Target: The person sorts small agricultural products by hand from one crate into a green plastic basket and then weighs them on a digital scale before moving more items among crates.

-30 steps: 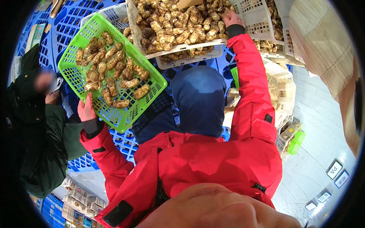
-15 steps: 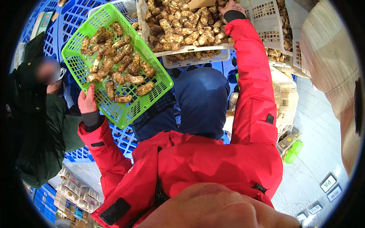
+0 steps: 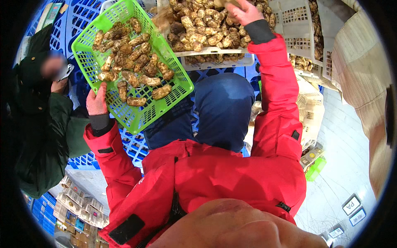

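Observation:
My left hand (image 3: 97,101) is closed on the near left rim of a green plastic basket (image 3: 140,118). Brown-and-white mushrooms (image 3: 142,63) lie in it, bunched towards its far end. My right hand (image 3: 247,13) is over a pale crate (image 3: 219,51) heaped with similar mushrooms (image 3: 206,29). Its fingers point left and look apart, though motion blurs them. Beside the fingertips is a flat tan piece (image 3: 221,3), partly cut off by the top edge. Between basket and crate is a smeared brown shape (image 3: 163,18), too blurred to identify.
More pale crates (image 3: 292,29) with mushrooms stand at the right, beside a hanging beige cloth (image 3: 351,62). Blue slatted pallets (image 3: 80,18) lie under the basket. A person in dark clothes (image 3: 37,124) is at the left. Cartons (image 3: 76,202) are stacked at lower left.
My right hand has drawn back slightly left and nearer, off the crate's far right part. A smeared brown shape has appeared between crate and basket. The view has shifted a little.

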A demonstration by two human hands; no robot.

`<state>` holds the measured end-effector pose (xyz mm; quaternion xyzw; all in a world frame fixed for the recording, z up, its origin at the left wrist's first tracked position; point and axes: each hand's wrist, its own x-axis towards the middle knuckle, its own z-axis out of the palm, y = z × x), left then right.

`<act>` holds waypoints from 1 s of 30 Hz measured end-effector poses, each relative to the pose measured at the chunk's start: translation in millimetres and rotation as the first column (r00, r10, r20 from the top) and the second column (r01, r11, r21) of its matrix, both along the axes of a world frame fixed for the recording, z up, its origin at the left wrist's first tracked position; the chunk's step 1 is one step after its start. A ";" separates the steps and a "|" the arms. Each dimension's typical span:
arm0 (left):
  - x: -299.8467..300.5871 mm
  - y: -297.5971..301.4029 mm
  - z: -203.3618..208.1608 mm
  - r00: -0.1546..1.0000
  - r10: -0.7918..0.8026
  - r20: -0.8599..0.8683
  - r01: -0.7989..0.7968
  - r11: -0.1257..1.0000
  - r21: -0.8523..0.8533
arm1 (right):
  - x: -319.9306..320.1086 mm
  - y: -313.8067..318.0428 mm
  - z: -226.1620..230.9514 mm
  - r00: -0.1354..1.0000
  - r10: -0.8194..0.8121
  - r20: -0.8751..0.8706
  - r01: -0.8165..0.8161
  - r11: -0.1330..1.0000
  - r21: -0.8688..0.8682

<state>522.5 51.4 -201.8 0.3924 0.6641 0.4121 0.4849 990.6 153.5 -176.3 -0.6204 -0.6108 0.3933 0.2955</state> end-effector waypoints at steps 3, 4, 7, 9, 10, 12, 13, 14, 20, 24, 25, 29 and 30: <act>5.4 5.6 -4.1 0.998 -0.055 -0.042 0.055 0.998 0.005 | 30.7 10.2 -69.7 0.636 -0.105 0.765 0.165 0.986 -0.002; 8.1 5.5 -1.3 0.997 0.002 0.082 -0.004 1.000 0.022 | 22.8 13.6 -72.8 0.603 -0.132 0.787 0.161 0.986 0.042; 7.0 2.8 -5.7 1.000 -0.016 0.024 0.015 0.999 0.042 | 30.3 8.7 -60.8 0.827 -0.248 0.505 0.203 0.969 0.143; 7.3 4.3 -4.3 0.998 -0.022 -0.061 0.021 1.000 -0.004 | 28.9 6.0 -54.0 0.853 -0.184 -0.488 0.194 0.981 -0.031; 0.0 2.0 -12.3 0.999 0.001 -0.036 -0.001 1.000 0.004 | -3.0 1.2 -26.4 0.869 -0.058 -0.491 0.092 0.995 0.046; 1.2 1.1 -8.9 0.995 0.012 -0.095 -0.014 1.000 -0.025 | -52.3 -10.1 20.7 0.880 0.119 -0.460 -0.083 0.992 0.098; -1.1 -2.9 -9.2 0.996 0.022 -0.082 -0.023 1.000 -0.017 | -68.1 -11.3 35.7 0.876 0.184 -0.446 -0.170 0.983 0.072; 0.5 -0.4 -10.4 0.998 0.012 -0.060 -0.012 1.000 -0.004 | -63.5 -6.4 41.9 0.982 0.155 0.105 -0.168 0.977 0.130; -0.3 1.7 -11.9 1.000 0.016 0.024 -0.016 1.000 0.000 | -30.4 47.3 -63.0 0.571 0.017 0.821 -0.021 1.000 -0.007; -5.8 -1.8 -19.8 0.999 0.033 0.022 -0.033 0.999 -0.001 | 9.6 23.2 -70.7 0.971 -0.080 -0.224 0.068 0.996 -0.062; -7.2 -3.6 -20.6 0.999 0.036 0.011 -0.036 0.999 0.004 | 7.8 12.1 -62.3 0.879 -0.105 -0.466 0.038 0.988 -0.151; -2.6 -3.7 -14.5 0.999 0.023 0.032 -0.023 1.000 0.014 | -6.1 -9.4 -46.7 0.451 -0.087 -0.888 -0.105 0.983 -0.150; -4.0 -2.6 -15.1 0.999 0.023 0.036 -0.023 1.000 -0.004 | -9.1 -8.2 -41.9 0.492 -0.060 -0.869 -0.131 0.981 -0.141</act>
